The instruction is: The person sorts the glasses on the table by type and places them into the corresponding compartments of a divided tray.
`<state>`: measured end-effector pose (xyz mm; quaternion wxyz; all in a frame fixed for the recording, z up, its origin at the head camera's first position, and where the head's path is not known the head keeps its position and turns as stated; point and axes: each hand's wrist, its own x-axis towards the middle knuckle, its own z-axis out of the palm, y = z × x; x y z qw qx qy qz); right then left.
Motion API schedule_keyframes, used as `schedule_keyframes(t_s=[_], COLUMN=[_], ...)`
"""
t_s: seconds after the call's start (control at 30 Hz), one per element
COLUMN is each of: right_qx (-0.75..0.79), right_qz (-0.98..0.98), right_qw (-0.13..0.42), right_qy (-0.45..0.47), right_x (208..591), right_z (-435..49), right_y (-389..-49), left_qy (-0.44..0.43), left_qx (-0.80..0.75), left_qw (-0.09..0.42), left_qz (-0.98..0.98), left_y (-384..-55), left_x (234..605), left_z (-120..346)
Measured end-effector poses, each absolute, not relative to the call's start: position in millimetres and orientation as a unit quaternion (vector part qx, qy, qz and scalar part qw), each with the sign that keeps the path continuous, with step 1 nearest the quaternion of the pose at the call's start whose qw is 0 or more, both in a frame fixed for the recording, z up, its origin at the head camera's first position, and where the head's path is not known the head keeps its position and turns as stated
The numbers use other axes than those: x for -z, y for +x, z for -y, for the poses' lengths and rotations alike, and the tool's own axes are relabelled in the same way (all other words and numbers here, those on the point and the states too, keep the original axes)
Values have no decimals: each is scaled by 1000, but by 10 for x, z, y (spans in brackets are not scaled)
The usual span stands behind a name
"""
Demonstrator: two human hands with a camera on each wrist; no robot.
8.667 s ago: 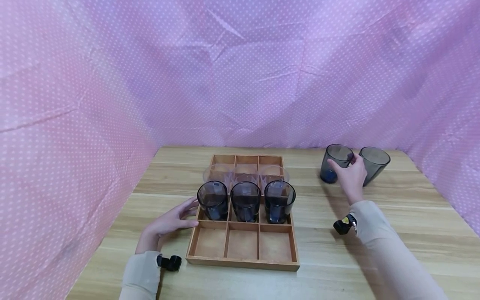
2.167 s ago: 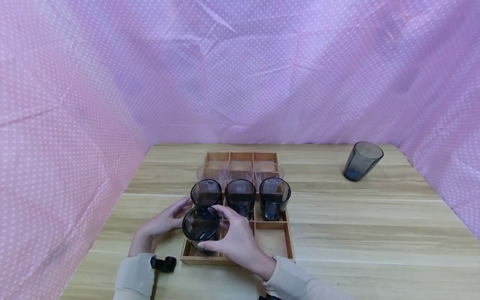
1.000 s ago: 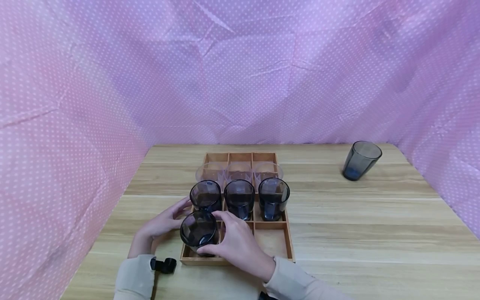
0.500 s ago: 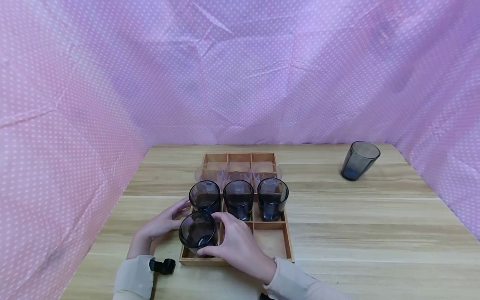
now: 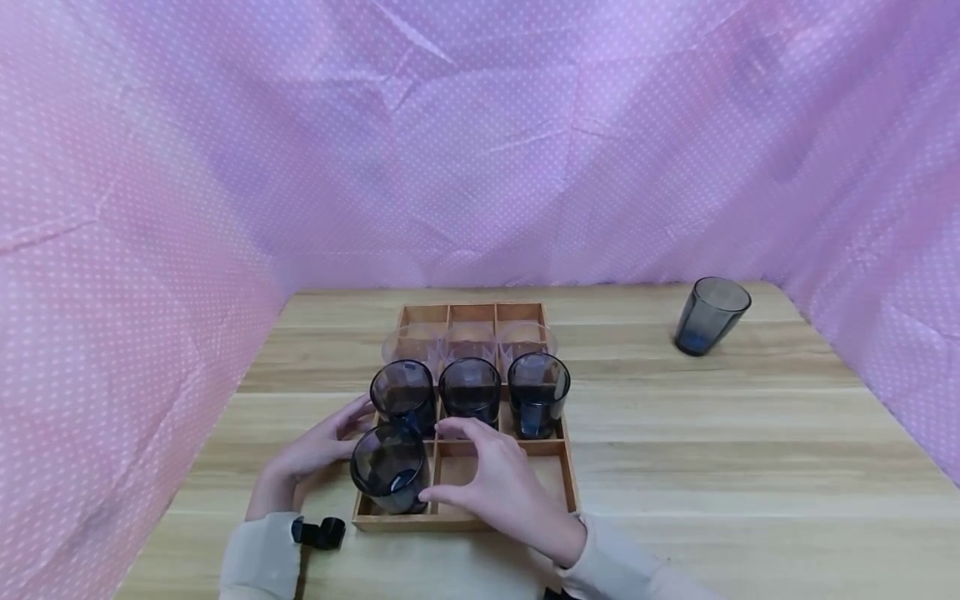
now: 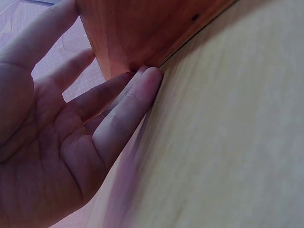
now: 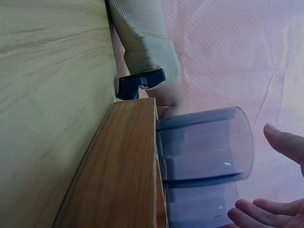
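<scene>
A smoky dark glass [image 5: 386, 475] stands in the front left compartment of a wooden divided tray [image 5: 465, 523]. My right hand [image 5: 504, 483] is just to its right, thumb and fingers spread apart. In the right wrist view, a gap shows between that glass [image 7: 204, 147] and my fingers [image 7: 266, 213]. At the tray's left side is my left hand [image 5: 322, 450]. The left wrist view shows its extended fingers [image 6: 128, 104] touching the wooden wall [image 6: 137, 33]. Three more smoky glasses [image 5: 470, 396] fill the row behind, with three clear cups [image 5: 525, 346] beyond them.
Another smoky glass [image 5: 708, 318] stands alone at the back right of the wooden table [image 5: 712, 467]. Pink dotted cloth [image 5: 480, 150] hangs around the back and sides. The tray's front middle and right compartments hold no glass.
My right hand brought a smoky glass from the back right to the front left compartment. It has now let go and moved slightly right. My left hand has stayed at the tray.
</scene>
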<state>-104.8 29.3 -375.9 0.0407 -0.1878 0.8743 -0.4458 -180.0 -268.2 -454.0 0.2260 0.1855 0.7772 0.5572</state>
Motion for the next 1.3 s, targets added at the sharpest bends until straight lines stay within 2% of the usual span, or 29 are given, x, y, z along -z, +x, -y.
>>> schedule_keyframes(t_s=[0.33, 0.63, 0.87, 1.3], right_qx=[454, 493, 517, 545], right_qz=[-871, -856, -841, -833], right_qw=[12, 18, -26, -46], right_qy=[-189, -155, -157, -85], right_x=[3746, 3700, 3691, 3628], right_z=[-518, -777, -972, -1290], right_y=[-1012, -954, -961, -1043], left_qy=[174, 175, 177, 180], left_qx=[-542, -552, -549, -547], left_qw=[227, 229, 225, 228], left_qz=[-791, -782, -785, -785], left_y=[-1796, -1804, -1799, -1796], left_x=[4478, 4503, 4497, 4483], left_z=[2689, 2711, 2714, 2723])
